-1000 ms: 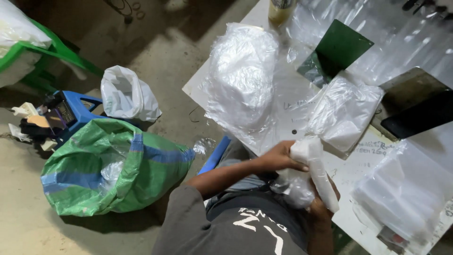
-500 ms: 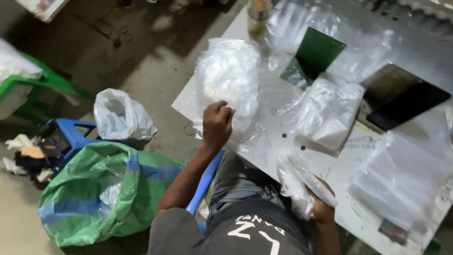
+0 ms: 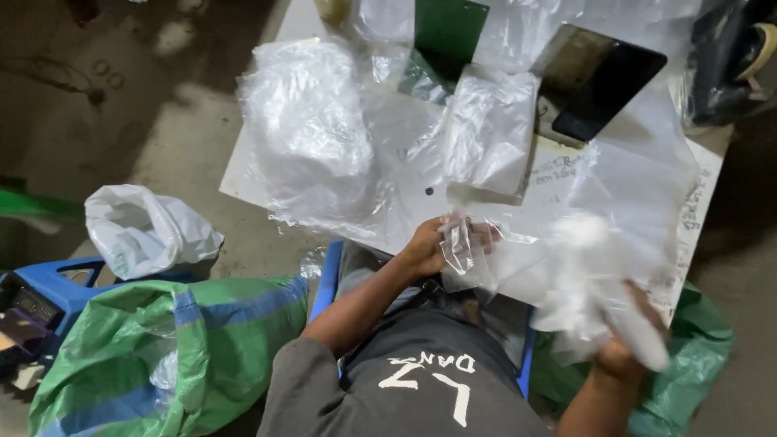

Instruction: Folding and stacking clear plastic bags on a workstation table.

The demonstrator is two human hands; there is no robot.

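My left hand [image 3: 429,247] grips the edge of a clear plastic bag [image 3: 518,263] at the near edge of the white table [image 3: 243,174]. My right hand [image 3: 623,348] is low at the right, closed around a white bundle wrapped in plastic [image 3: 591,283] that is blurred by motion. The clear bag stretches between the two hands. A large heap of clear plastic bags [image 3: 312,129] lies on the table's left part, and a smaller bag pile [image 3: 490,129] sits at its middle.
A dark tablet-like slab [image 3: 607,85] and a green board [image 3: 449,32] lie at the table's far side. On the floor at left are a green and blue woven sack [image 3: 162,348], a white plastic bag [image 3: 146,231] and a blue stool [image 3: 48,283].
My left hand left the big bag heap and came back to the table's near edge, now gripping a clear bag. My right hand with the white bundle moved right.
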